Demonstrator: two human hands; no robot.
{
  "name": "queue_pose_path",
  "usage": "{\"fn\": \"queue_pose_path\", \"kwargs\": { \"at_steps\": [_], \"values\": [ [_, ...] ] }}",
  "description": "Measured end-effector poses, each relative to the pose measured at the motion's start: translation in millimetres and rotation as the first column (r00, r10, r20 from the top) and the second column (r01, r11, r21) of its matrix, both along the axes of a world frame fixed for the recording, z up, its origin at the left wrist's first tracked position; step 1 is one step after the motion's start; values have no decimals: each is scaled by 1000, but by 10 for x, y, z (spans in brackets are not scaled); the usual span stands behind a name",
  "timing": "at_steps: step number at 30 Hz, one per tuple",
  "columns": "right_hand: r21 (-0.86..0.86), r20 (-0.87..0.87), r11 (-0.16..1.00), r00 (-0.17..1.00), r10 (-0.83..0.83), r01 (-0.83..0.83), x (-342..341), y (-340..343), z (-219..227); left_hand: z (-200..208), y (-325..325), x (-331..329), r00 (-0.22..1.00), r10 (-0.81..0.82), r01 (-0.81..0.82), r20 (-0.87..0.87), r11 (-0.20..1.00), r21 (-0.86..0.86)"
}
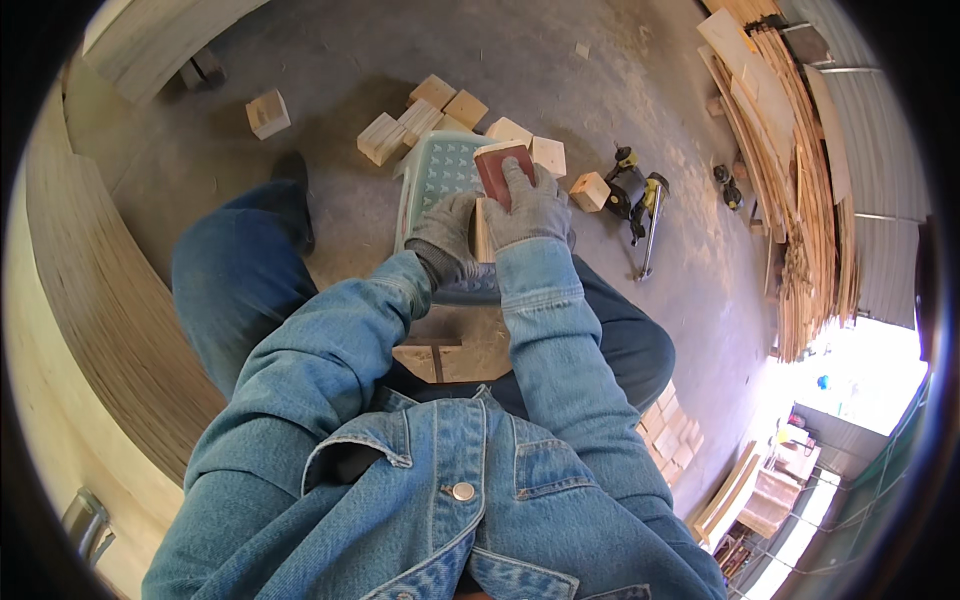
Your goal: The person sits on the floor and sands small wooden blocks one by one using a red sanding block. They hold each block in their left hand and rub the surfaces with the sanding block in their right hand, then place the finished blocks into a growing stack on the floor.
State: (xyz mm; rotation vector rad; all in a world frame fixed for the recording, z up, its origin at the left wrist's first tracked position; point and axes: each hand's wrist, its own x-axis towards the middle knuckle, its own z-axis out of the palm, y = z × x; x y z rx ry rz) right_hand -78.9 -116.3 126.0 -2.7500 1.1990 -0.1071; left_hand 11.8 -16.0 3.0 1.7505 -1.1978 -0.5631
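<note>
Both of my hands wear grey gloves and are close together over a pale green plastic stool with a patterned top. My right hand grips a reddish-brown sanding block, thumb lying across its flat face. Below it, a pale wooden block is partly visible between my hands. My left hand closes round that block from the left side. The gloves hide much of the wooden block, and whether the sanding block touches it is hard to see.
Several wooden blocks lie on the concrete floor beyond the stool, with a lone block farther left. Yellow-and-black power tools sit to the right. Stacked boards lean at the far right. A long timber stack stands at my left.
</note>
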Motion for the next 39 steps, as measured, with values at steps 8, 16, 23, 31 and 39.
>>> {"fn": "queue_pose_path", "kwargs": {
  "at_steps": [8,16,23,31,39],
  "values": [
    [1,38,987,986,163,-163,-927,714,8,36,20,28,998,-69,69,-6,988,138],
    [-32,136,974,964,227,-225,-984,725,-19,-68,1,1,995,-70,53,77,979,198],
    [-28,3,999,1000,18,-18,-34,69,16,-45,-19,10,999,-22,18,28,993,120],
    [-7,50,995,994,99,-99,-511,323,-69,25,8,32,998,-58,61,-25,991,117],
    [-26,92,972,968,234,-233,-1105,808,104,26,24,16,996,-73,63,54,984,167]
  ]
}}
